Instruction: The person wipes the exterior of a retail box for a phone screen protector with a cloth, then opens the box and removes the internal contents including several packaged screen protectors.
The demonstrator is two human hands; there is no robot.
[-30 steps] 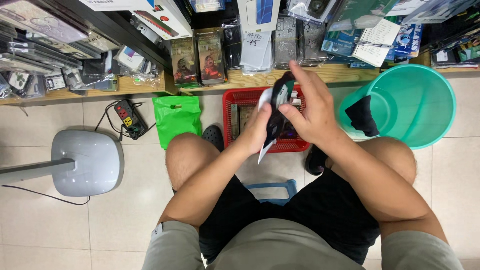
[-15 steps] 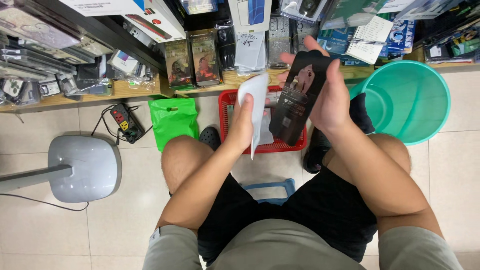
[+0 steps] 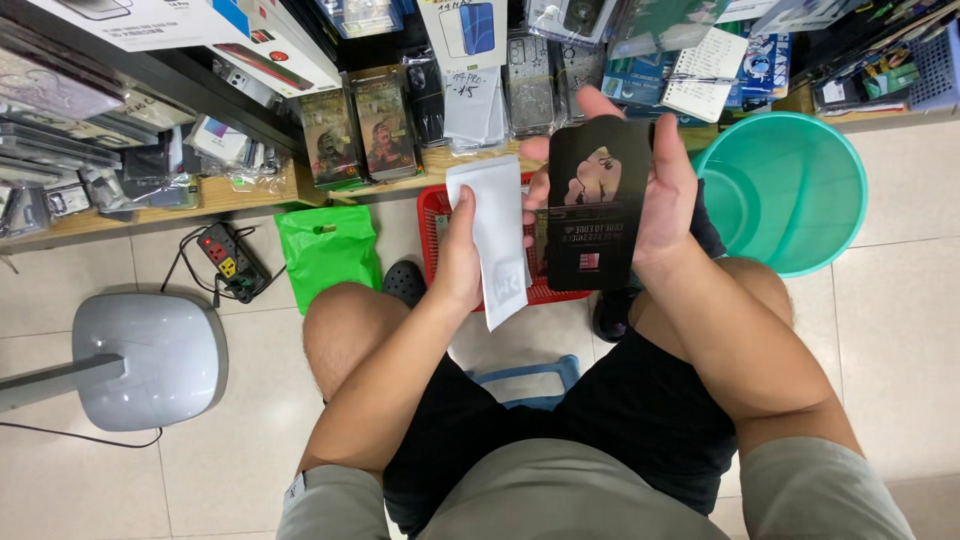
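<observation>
My right hand [image 3: 665, 190] holds a flat black rectangular package [image 3: 597, 205] with a glossy printed face, tilted up toward the camera. A white paper sleeve [image 3: 495, 235] is gripped upright in my left hand [image 3: 458, 262], just left of the black package. Both hands hover above a red plastic basket [image 3: 434, 215] on the floor between my knees. The two items sit side by side, barely apart.
A teal plastic bucket [image 3: 790, 190] stands to the right, a green plastic bag [image 3: 328, 250] and a power strip [image 3: 226, 262] to the left. A grey fan base [image 3: 150, 360] sits lower left. Low wooden shelves [image 3: 240, 195] packed with phone accessories run along the top.
The black package and white sleeve, first bunched together in both hands, have been pulled apart. The black package now faces flat toward the camera in my right hand.
</observation>
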